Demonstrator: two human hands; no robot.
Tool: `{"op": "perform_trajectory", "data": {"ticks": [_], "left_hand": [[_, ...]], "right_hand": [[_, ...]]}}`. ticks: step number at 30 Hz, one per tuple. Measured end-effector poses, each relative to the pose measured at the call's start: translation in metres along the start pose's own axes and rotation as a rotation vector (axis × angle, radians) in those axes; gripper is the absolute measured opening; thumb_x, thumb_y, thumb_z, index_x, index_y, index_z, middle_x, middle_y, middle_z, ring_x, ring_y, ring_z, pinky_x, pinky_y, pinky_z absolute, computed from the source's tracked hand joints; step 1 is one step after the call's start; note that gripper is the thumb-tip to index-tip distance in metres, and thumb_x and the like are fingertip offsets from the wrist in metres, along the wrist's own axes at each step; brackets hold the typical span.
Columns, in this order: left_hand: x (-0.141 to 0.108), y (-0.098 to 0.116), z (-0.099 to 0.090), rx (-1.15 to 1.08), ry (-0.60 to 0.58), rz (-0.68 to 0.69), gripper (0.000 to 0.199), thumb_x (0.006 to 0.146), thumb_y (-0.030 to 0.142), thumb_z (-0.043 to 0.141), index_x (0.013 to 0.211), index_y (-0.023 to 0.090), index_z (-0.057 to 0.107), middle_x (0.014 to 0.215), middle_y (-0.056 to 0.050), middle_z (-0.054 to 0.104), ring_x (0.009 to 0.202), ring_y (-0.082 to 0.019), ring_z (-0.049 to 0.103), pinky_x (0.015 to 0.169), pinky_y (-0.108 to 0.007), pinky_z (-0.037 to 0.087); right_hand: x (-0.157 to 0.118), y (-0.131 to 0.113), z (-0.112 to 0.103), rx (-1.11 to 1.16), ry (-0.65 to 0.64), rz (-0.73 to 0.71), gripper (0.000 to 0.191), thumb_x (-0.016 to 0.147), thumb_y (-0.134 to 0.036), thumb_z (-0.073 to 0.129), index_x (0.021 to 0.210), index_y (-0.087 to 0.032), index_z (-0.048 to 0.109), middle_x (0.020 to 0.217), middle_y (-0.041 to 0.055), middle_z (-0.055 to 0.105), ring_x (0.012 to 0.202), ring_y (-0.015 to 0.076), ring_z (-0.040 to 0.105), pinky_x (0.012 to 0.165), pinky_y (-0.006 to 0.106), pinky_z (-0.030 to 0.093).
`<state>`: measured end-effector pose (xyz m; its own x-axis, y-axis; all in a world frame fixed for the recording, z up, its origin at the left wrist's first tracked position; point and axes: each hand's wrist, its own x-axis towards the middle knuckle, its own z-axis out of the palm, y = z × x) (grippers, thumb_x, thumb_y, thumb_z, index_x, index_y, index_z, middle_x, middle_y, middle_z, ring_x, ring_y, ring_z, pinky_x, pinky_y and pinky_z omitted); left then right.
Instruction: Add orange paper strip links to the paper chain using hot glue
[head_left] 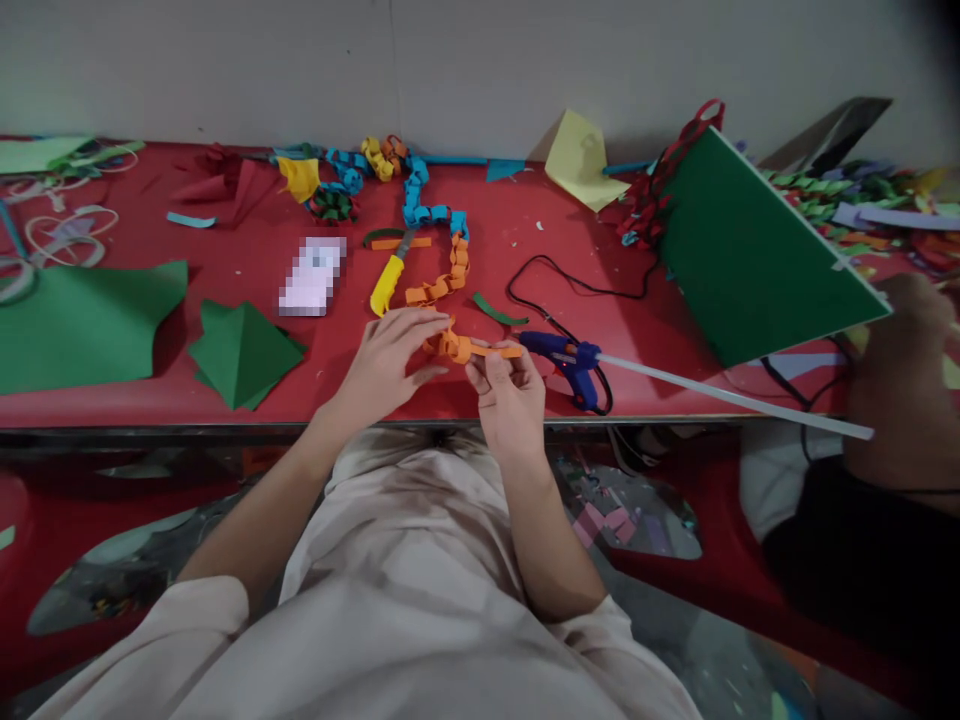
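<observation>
My right hand [514, 395] pinches an orange paper strip [495, 351] between thumb and fingers. The strip extends from the last links of an orange paper chain [454, 346]. Beside those links, my left hand [394, 360] has its fingers stretched out and its thumb apart; its fingertips are at the chain, and whether they touch it I cannot tell. Farther back, the chain runs through more orange links [457, 265] into blue ones [435, 214]. A blue glue gun [574, 360] with a long white glue stick [735, 393] lies just right of my right hand.
A yellow-handled cutter knife [388, 285] and a pixelated phone [313, 275] lie left of the chain. Green paper [244, 355] is at the left. A green board [757, 260] stands tilted at the right, near another person's arm [900, 370]. A black cord [577, 285] crosses the red table.
</observation>
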<state>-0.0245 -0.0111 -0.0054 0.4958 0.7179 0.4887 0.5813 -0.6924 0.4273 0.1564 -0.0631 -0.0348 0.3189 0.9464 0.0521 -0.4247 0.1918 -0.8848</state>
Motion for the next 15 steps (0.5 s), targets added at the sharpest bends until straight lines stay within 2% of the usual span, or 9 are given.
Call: {"op": "perform_trajectory", "data": {"ticks": [4, 6, 9, 12, 15], "left_hand": [[0.004, 0.003, 0.01, 0.005, 0.032, -0.026, 0.03, 0.101, 0.032, 0.063, 0.129, 0.025, 0.068, 0.126, -0.008, 0.074, 0.121, -0.025, 0.065, 0.107, -0.043, 0.04], [0.004, 0.004, 0.01, -0.025, 0.057, -0.031, 0.038, 0.099, 0.039, 0.065, 0.134, 0.025, 0.066, 0.13, -0.009, 0.072, 0.125, -0.027, 0.063, 0.11, -0.044, 0.04], [0.001, 0.012, 0.009, -0.215, 0.144, -0.046, 0.057, 0.094, 0.053, 0.07, 0.141, 0.022, 0.061, 0.14, -0.014, 0.066, 0.132, -0.028, 0.058, 0.112, -0.044, 0.044], [-0.003, 0.025, 0.009, -0.423, 0.263, -0.082, 0.035, 0.098, 0.045, 0.068, 0.123, 0.021, 0.072, 0.122, -0.011, 0.073, 0.116, -0.022, 0.066, 0.102, -0.037, 0.052], [-0.007, 0.036, 0.013, -0.527, 0.338, -0.222, 0.022, 0.098, 0.04, 0.068, 0.107, 0.022, 0.077, 0.108, -0.009, 0.077, 0.099, -0.02, 0.07, 0.089, -0.034, 0.056]], "right_hand": [[-0.001, 0.004, 0.001, -0.02, 0.032, -0.005, 0.035, 0.085, -0.053, 0.078, 0.099, -0.026, 0.06, 0.105, 0.0017, 0.076, 0.094, 0.0158, 0.079, 0.087, 0.033, 0.069], [-0.002, 0.006, 0.002, -0.022, 0.039, -0.01, 0.033, 0.087, -0.052, 0.076, 0.099, -0.026, 0.06, 0.107, 0.0022, 0.076, 0.096, 0.0158, 0.078, 0.089, 0.034, 0.068], [-0.003, 0.007, 0.004, -0.026, 0.039, -0.044, 0.031, 0.087, -0.048, 0.077, 0.098, -0.025, 0.06, 0.109, 0.0035, 0.078, 0.098, 0.016, 0.077, 0.09, 0.034, 0.067], [-0.006, 0.004, 0.006, -0.101, 0.046, -0.102, 0.029, 0.087, -0.045, 0.077, 0.098, -0.023, 0.062, 0.11, 0.0061, 0.078, 0.101, 0.0172, 0.077, 0.087, 0.033, 0.067], [-0.009, -0.001, 0.005, -0.271, 0.067, -0.154, 0.03, 0.084, -0.045, 0.079, 0.096, -0.021, 0.066, 0.101, 0.0059, 0.078, 0.088, 0.0169, 0.076, 0.073, 0.029, 0.066]]}}
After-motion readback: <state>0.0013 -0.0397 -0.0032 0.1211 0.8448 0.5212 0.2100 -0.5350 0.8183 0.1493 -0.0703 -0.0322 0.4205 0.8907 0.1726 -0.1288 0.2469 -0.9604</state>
